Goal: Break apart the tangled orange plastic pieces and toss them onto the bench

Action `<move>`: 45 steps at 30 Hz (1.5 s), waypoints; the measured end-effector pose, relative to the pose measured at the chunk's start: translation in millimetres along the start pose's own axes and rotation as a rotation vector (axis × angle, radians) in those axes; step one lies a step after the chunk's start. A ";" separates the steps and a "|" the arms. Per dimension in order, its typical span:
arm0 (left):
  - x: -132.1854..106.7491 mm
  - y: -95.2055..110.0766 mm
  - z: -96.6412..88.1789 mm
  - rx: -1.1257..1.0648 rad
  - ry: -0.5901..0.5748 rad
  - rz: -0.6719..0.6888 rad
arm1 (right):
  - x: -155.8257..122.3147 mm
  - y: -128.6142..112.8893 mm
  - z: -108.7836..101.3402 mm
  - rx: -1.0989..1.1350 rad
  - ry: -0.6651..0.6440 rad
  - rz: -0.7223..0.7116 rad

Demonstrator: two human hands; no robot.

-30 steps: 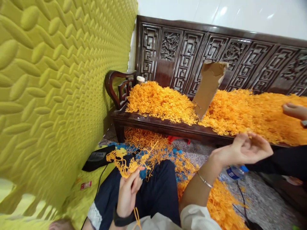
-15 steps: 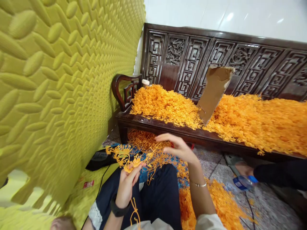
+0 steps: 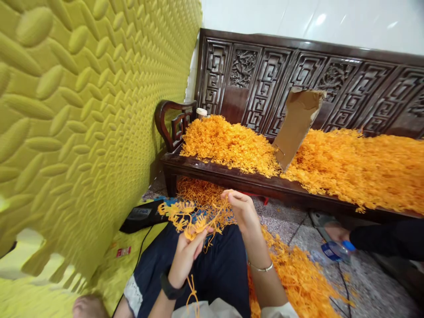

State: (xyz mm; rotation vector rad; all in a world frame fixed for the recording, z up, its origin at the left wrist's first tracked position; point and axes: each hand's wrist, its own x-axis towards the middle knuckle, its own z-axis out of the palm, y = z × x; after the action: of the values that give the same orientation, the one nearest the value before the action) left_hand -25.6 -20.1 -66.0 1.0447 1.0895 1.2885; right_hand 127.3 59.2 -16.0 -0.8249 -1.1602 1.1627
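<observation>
**Right hand closes in on the orange cluster**

Since half a second ago, the right hand [image 3: 243,211] has drawn back toward the body and now pinches a strand at the right edge of the orange plastic cluster [image 3: 187,217], its grip narrow, thumb and fingertips together. The left hand [image 3: 188,256] has risen slightly; its grip is closed around the lower part of the same cluster, held above the lap in dark trousers [image 3: 218,269]. A black wristband [image 3: 168,287] sits on the left wrist, a thin bracelet [image 3: 260,267] on the right.

Beyond the hands, a carved dark wooden bench [image 3: 232,176] carries a deep heap of orange plastic pieces [image 3: 347,163], with a torn cardboard sheet [image 3: 296,126] standing in it. More orange pieces spill across the floor [image 3: 298,278]. A padded yellow wall panel [image 3: 82,123] fills the left side. At far right, another person's dark sleeve [image 3: 387,238] lies near a water bottle [image 3: 333,251].
</observation>
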 end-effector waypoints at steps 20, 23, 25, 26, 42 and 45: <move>-16.2 -23.2 -13.2 -0.161 0.011 -0.162 | 26.6 -70.2 -113.2 -0.209 1.120 -0.936; -6.6 -14.3 -13.3 -0.217 -0.009 -0.120 | 63.0 -80.9 -120.8 -0.562 1.082 -0.844; -1.5 -8.2 -10.8 -0.232 -0.014 -0.100 | 87.5 -72.7 -125.4 -0.778 0.845 -0.565; 0.7 -6.0 -9.5 -0.237 -0.010 -0.091 | 96.0 -65.1 -126.3 -0.834 0.729 -0.450; 10.0 -6.6 -9.6 -0.024 -0.020 -0.072 | -25.1 -6.6 15.0 -0.800 -0.599 -0.301; 9.0 -4.1 -11.3 -0.034 -0.065 -0.076 | -23.8 2.2 12.9 -0.715 -0.647 -0.236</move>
State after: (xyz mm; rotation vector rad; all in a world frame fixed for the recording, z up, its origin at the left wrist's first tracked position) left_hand -36.0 -11.4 -72.4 1.0042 1.0452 1.2006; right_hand 114.5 35.8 -21.0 -0.8148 -2.2222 0.8233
